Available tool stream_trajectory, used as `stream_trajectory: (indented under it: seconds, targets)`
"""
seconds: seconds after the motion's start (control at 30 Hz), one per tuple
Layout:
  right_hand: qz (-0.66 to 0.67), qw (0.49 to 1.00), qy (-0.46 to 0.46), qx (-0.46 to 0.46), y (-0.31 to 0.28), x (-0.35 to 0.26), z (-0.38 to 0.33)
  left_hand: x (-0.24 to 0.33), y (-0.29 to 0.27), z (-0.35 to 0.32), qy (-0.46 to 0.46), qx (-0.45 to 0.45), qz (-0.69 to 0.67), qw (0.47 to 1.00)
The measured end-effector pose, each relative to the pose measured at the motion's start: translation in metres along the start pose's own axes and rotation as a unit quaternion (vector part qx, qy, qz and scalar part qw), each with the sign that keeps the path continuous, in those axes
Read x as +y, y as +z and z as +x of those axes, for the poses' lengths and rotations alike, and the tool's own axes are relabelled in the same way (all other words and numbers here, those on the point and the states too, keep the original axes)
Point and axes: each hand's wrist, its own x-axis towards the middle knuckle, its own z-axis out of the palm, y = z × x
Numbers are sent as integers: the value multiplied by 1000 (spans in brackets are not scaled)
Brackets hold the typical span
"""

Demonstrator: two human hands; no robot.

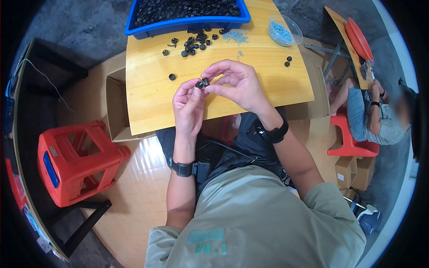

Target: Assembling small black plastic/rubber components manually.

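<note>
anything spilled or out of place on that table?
Mostly tidy. Loose black parts lie scattered on the wooden table just outside the blue bin, two more stray to the right, and small pale pins lie outside the clear bowl. Nothing looks damaged.

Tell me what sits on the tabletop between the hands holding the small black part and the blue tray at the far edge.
In the head view, loose black round parts lie scattered there, and one lone black piece sits nearer the left hand. Otherwise, bare wood.

Small assembly workshop: parts bin [187, 20], cartons [117, 107]
</note>
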Motion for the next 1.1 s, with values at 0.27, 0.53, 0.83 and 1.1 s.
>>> stream_trajectory:
  seconds: [0.27, 0.53, 0.83, 1.1]
  targets:
    - [25, 1000, 8, 16, 2, 10, -1, 0, 2, 0, 11, -8, -19, 1000]
    - [48, 998, 13, 25, 3, 10, -2, 0, 4, -1, 11, 2, -9, 1000]
    - [50, 998, 10, 20, -1, 12, -3, -3, 1, -1, 9, -4, 1, 1000]
    - [41, 999, 7, 19, -2, 13, -4, -2, 1, -1, 6, 2, 7, 1000]
